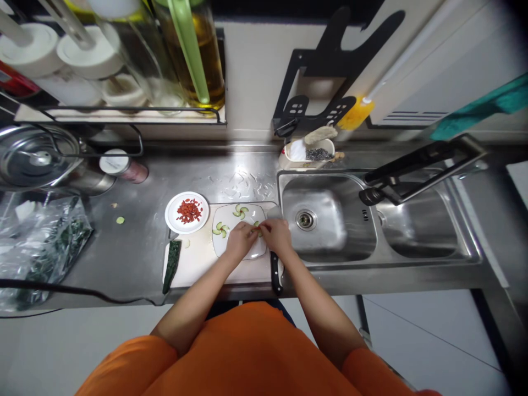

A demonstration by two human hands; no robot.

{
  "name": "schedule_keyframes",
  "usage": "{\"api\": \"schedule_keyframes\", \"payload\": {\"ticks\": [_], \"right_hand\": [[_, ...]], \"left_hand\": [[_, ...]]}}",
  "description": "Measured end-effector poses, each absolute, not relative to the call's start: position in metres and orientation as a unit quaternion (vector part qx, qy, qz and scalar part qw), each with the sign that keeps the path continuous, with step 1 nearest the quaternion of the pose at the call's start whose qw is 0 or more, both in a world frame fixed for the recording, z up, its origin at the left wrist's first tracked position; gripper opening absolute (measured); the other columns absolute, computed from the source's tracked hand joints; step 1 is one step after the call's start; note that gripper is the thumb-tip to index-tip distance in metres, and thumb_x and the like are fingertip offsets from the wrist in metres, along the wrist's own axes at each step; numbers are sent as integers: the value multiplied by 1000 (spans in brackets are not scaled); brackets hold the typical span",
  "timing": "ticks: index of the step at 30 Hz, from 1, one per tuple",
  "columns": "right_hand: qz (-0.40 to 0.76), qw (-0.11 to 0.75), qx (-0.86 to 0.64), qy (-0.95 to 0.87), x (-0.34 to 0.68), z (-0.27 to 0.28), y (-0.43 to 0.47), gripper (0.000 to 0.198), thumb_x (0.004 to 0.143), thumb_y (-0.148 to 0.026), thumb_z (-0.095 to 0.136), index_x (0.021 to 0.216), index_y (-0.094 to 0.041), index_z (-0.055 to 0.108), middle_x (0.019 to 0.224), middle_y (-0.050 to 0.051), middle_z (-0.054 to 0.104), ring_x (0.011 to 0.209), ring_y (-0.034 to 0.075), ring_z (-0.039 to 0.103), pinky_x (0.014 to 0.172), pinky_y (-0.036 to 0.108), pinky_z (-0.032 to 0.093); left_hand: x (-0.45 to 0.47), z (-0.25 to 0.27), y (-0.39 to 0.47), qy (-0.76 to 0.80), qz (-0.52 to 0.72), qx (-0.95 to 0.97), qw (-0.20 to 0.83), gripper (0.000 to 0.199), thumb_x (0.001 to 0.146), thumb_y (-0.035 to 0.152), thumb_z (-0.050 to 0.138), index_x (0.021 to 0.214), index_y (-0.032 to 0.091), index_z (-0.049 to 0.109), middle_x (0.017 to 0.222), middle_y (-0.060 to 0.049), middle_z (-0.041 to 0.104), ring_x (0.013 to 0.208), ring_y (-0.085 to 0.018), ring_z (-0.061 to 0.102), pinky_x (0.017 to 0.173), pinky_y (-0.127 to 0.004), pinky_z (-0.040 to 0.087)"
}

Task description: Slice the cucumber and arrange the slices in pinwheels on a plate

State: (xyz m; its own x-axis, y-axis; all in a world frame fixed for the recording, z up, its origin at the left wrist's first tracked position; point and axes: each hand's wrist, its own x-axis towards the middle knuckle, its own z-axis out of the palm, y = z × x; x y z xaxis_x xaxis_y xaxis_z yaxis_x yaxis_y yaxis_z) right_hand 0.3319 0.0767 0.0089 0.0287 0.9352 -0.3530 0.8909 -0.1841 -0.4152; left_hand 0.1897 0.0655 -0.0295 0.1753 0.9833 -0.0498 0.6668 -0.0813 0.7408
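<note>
Both my left hand point(241, 241) and my right hand point(277, 236) are over the right part of a squarish plate point(237, 246), fingertips pinched and nearly meeting. A small red goji berry point(256, 227) shows between them, above cucumber slices partly hidden by my fingers. Two fans of cucumber slices point(221, 230) with red centres lie on the plate's left and far side. The plate rests on a white cutting board point(198, 269). A round white dish point(171, 215) of goji berries stands to the left. Near it lies a piece of cucumber point(171, 267). Beside my right wrist is a black-handled knife point(276, 272).
A double steel sink point(330, 250) with a tap point(421, 170) lies to the right. Behind it stands a small caddy point(307, 159). Plastic bags of greens point(53, 247), a lidded pot point(39, 157) and a jar point(124, 165) are at left, under a bottle rack point(136, 113).
</note>
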Motion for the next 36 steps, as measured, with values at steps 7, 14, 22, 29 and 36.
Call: {"api": "schedule_keyframes", "payload": {"ticks": [7,14,22,29,36], "right_hand": [[278,56,-717,-637,333,8,75,23,85,-27,50,87,-23,72,88,3,68,87,17,53,81,26,31],[276,59,-717,-638,333,6,75,23,85,-27,50,87,-24,73,86,3,68,86,16,53,81,26,32],[291,63,-710,-638,333,7,76,24,85,-25,50,90,-22,73,88,4,69,88,17,54,83,27,31],[287,77,-697,-653,335,6,74,24,85,-24,49,88,-23,73,85,2,70,84,16,56,85,27,30],[297,74,-701,-645,335,3,73,24,85,-24,50,90,-22,73,88,3,70,87,16,56,86,27,30]], "left_hand": [[189,-32,65,589,250,699,321,12,79,23,63,88,21,71,80,-2,62,76,-13,58,71,-25,48],[191,-29,67,592,241,698,322,12,78,20,63,87,21,71,78,-2,61,73,-13,58,69,-25,47],[194,-28,69,590,251,691,333,11,77,17,63,83,20,71,78,-2,63,76,-13,59,72,-25,48],[192,-34,65,588,262,695,320,10,79,19,62,84,20,70,80,-2,63,78,-13,59,72,-25,48],[193,-34,62,590,267,695,313,10,78,17,62,84,19,70,78,-2,61,75,-12,58,71,-24,48]]}}
